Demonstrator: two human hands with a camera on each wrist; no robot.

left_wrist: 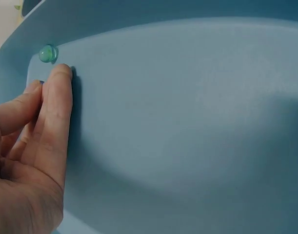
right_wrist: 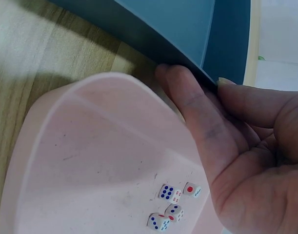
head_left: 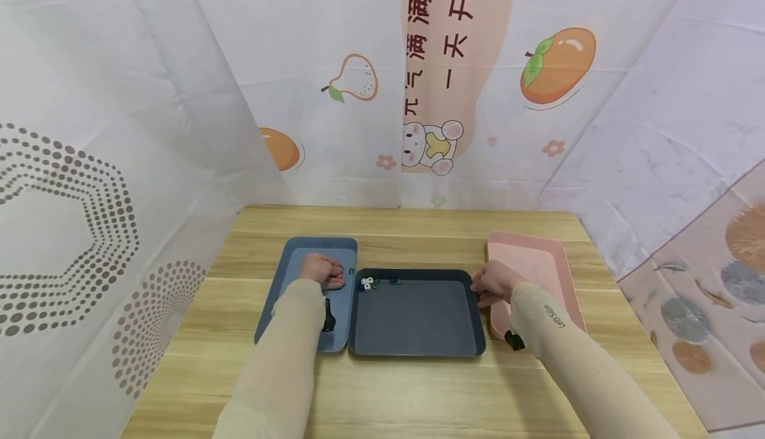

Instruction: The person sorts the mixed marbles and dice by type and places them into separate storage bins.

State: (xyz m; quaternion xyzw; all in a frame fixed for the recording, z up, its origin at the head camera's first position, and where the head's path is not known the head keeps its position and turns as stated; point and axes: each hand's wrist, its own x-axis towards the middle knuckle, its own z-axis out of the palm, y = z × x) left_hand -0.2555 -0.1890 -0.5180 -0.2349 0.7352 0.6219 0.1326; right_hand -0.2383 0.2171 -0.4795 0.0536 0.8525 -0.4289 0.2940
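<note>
Inside the blue tray point(head_left: 342, 306), my left hand point(head_left: 321, 269) pinches a small blue thing point(left_wrist: 41, 83), mostly hidden between thumb and fingers. A green marble point(left_wrist: 47, 53) lies just beyond the fingertips, near the tray's corner. My right hand point(head_left: 496, 281) grips the right wall of the dark tray point(head_left: 418, 323), thumb inside and fingers outside, as the right wrist view shows with the tray wall point(right_wrist: 163, 46). White dice point(head_left: 367, 283) and small blue and green marbles point(head_left: 395, 281) lie along the dark tray's far side, mostly at its left corner.
The pink tray point(head_left: 532, 263) stands to the right, close under my right hand, with several white dice point(right_wrist: 158, 222) in it. All three trays stand on a wooden table point(head_left: 418, 396). A printed curtain point(head_left: 358, 133) hangs behind it.
</note>
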